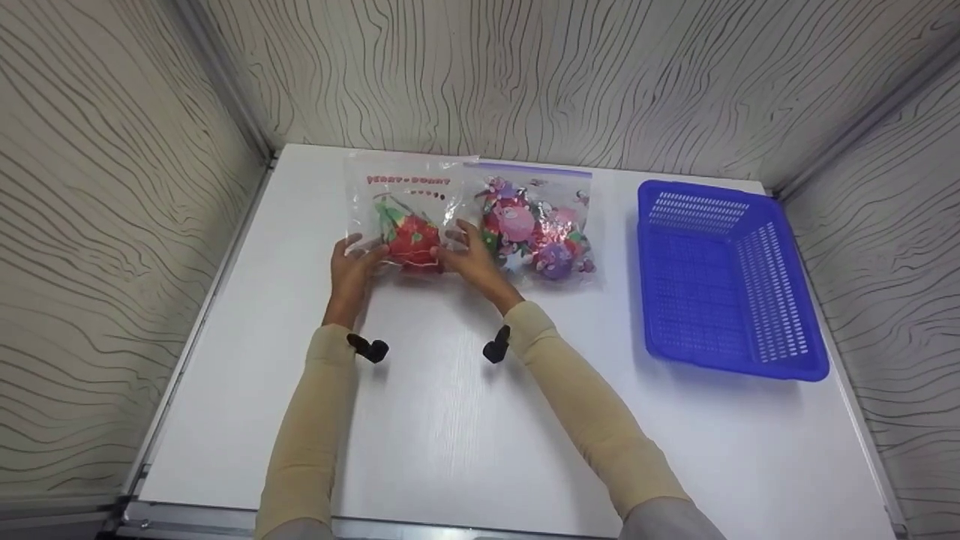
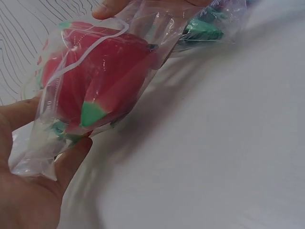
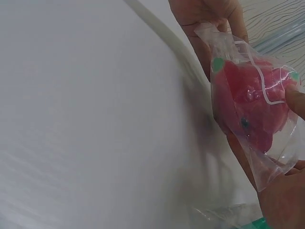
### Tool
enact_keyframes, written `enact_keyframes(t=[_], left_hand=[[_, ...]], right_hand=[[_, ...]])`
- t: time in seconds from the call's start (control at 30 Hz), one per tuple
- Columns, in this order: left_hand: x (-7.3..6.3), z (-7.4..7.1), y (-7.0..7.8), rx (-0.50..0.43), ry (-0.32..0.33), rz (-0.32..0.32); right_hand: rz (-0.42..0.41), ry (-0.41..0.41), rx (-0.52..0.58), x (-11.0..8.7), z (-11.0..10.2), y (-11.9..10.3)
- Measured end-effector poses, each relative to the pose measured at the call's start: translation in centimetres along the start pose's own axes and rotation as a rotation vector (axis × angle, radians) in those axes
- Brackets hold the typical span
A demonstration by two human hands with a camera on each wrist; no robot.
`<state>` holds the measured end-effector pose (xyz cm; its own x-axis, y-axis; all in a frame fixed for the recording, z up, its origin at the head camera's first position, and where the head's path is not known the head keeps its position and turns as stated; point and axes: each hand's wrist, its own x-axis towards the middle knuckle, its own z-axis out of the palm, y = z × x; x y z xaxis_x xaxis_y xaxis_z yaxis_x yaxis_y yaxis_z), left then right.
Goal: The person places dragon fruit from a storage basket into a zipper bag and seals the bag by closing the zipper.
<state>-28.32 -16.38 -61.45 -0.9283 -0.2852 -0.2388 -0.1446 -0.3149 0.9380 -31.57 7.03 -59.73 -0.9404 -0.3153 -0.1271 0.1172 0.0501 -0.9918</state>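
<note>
A clear plastic bag (image 1: 360, 191) with red lettering holds a red, green-tipped soft item (image 1: 414, 241) with a green-and-yellow part. My left hand (image 1: 351, 281) grips the bag's left side between thumb and fingers. On its other side, my right hand (image 1: 476, 262) holds it the same way. In the left wrist view the bag's lower edge is lifted off the table, with a shadow beneath the red item (image 2: 114, 62). A pale seam line crosses the bag in the right wrist view, where the right thumb (image 3: 296, 101) presses on the plastic.
Just right of the held bag lies a second clear bag (image 1: 517, 225), with a purple top strip and pink, purple and red contents. A blue slotted plastic basket (image 1: 645, 262) stands on the right of the white table (image 1: 450, 420). Patterned panels (image 1: 480, 82) rise behind and at both sides.
</note>
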Motion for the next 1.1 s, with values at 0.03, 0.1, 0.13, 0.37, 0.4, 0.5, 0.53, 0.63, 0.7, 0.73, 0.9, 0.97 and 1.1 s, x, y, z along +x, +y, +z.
enact_keyframes(t=[0.03,0.1,0.13,0.37,0.4,0.5,0.53,0.63,0.7,0.73,0.9,0.97,1.1], left_hand=[[0.01,-0.04,0.09,0.0,0.001,-0.003],[0.05,-0.16,0.29,-0.001,-0.003,-0.013],[0.1,-0.22,0.31,0.008,-0.003,-0.018],[0.39,-0.6,0.44,0.05,0.007,-0.039],[0.43,-0.64,0.45,0.039,0.005,-0.049],[0.52,-0.75,0.49,0.0,-0.003,-0.071],[0.54,-0.8,0.51,-0.009,-0.004,-0.075],[0.6,-0.9,0.65,0.021,0.003,-0.065],[0.71,-0.95,0.75,0.073,0.014,-0.052],[0.74,-0.97,0.8,0.088,0.02,-0.047],[0.94,-1.01,0.81,0.147,0.048,-0.028],[0.98,-1.0,0.77,0.142,0.057,-0.023],[1.0,-1.0,0.81,0.121,0.071,-0.026]], right_hand=[[0.005,0.001,0.003,0.09,0.11,0.01],[0.014,0.004,0.001,0.2,0.31,-0.02],[0.017,0.004,0.001,0.21,0.36,0.02],[0.046,-0.007,-0.058,0.23,0.37,-0.05],[0.051,-0.006,-0.066,0.27,0.33,-0.05],[0.061,0.0,-0.088,0.3,0.11,-0.03],[0.064,0.002,-0.096,0.3,0.03,-0.02],[0.075,-0.01,-0.139,0.23,-0.18,0.0],[0.087,-0.03,-0.18,0.19,-0.29,-0.01],[0.094,-0.041,-0.199,0.18,-0.33,0.01],[0.116,-0.074,-0.225,0.28,-0.42,0.1],[0.116,-0.084,-0.215,0.33,-0.42,0.07],[0.121,-0.108,-0.193,0.28,-0.49,-0.04]])
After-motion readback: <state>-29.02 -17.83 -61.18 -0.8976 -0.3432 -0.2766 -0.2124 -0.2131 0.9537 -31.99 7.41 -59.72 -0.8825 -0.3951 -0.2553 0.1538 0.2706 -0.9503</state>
